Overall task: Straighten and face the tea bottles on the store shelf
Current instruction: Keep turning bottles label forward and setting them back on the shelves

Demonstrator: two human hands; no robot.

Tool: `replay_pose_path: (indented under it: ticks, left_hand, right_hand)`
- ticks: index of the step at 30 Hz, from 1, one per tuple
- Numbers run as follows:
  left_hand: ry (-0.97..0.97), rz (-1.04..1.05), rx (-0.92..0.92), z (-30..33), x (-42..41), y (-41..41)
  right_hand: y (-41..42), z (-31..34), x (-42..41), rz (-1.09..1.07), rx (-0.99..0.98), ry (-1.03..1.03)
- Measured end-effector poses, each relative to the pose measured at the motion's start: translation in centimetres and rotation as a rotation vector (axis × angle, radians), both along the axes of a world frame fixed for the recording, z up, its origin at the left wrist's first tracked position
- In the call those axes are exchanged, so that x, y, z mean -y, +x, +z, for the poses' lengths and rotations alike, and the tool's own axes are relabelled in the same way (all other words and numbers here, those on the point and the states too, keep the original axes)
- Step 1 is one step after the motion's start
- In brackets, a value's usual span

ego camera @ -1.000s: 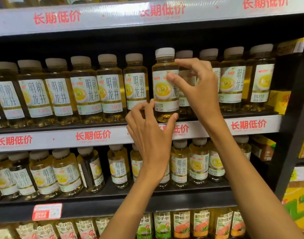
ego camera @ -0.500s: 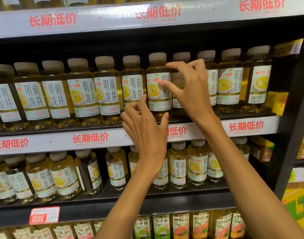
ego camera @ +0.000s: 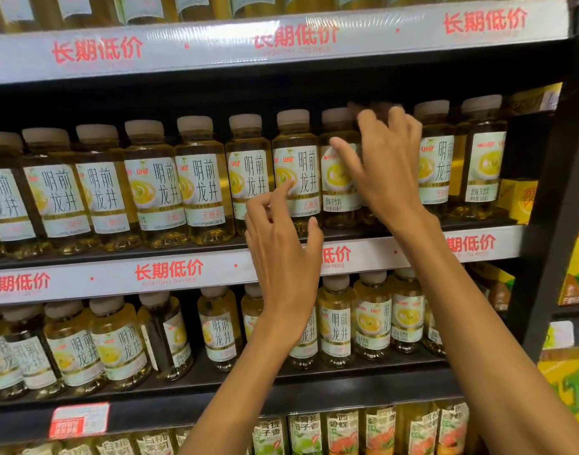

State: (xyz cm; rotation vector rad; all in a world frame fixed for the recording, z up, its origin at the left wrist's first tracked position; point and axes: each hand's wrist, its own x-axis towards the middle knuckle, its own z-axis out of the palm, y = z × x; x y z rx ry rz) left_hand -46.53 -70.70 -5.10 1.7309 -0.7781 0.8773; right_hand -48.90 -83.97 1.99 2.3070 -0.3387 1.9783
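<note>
Nearest to the camera, two bare forearms reach up to the middle shelf. On its white price strip the left hand has loose, half-spread fingers; the forefinger tip touches the label of one tea bottle, and the hand grips nothing. Beside it, the right hand curls around the next bottle, thumb on the label and fingers blurred near the cap. This label shows a yellow cup picture, turned away from its neighbours. Behind the hands, a row of tea bottles stands upright: clear round plastic, pale yellow tea inside, beige caps, white paper labels. Further right stands a yellow carton.
</note>
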Motion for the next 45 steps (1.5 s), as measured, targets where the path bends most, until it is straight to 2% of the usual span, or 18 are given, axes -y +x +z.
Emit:
replay_pose_path:
  ticks: [3,8,14,17,20,25,29,32,37,40,45]
  left_hand:
    - [0.011,-0.073,0.018,-0.1,0.2,-0.3]
    - [0.035,-0.073,0.049,-0.1,1.0,-0.5]
    - [0.083,-0.038,0.066,-0.1,1.2,-0.3]
    - [0.088,-0.047,0.068,-0.1,1.0,-0.1]
    - [0.066,-0.069,0.065,-0.1,0.8,-0.1]
    - [0.069,-0.141,0.073,-0.3,0.6,-0.2]
    - [0.083,-0.229,0.062,-0.6,0.6,-0.4]
    - [0.081,-0.295,0.033,-0.7,0.6,-0.6]
    - [0.065,-0.344,0.001,-0.6,0.5,-1.3]
    - [0.044,-0.473,-0.096,-0.4,-0.2,-1.9]
    - [-0.002,-0.797,-0.342,-1.3,-2.8,-3.8]
  right_hand:
    - [-0.5,-0.4,0.1,0.022,0.058,-0.023]
    - [-1.0,-0.5,0.4,0.088,0.050,0.043]
    - [-0.8,-0.2,-0.3,-0.019,0.078,-0.046]
    - [-0.7,-0.2,0.0,-0.003,-0.010,0.028]
    - [-0.9,-0.1,0.3,0.130,-0.044,0.140]
    - [-1.8,-0.8,-1.0,0.467,0.039,0.254]
    - [-2.2,-1.4,-1.2,0.566,0.012,0.325]
    - [-3.0,-1.2,-1.2,0.738,-0.062,0.460]
    - [-4.8,-1.2,-2.4,0.795,-0.005,0.468]
    - [-6.2,-1.2,-3.3,0.965,0.049,0.567]
    - [-8.1,-1.8,-4.8,1.106,0.008,0.719]
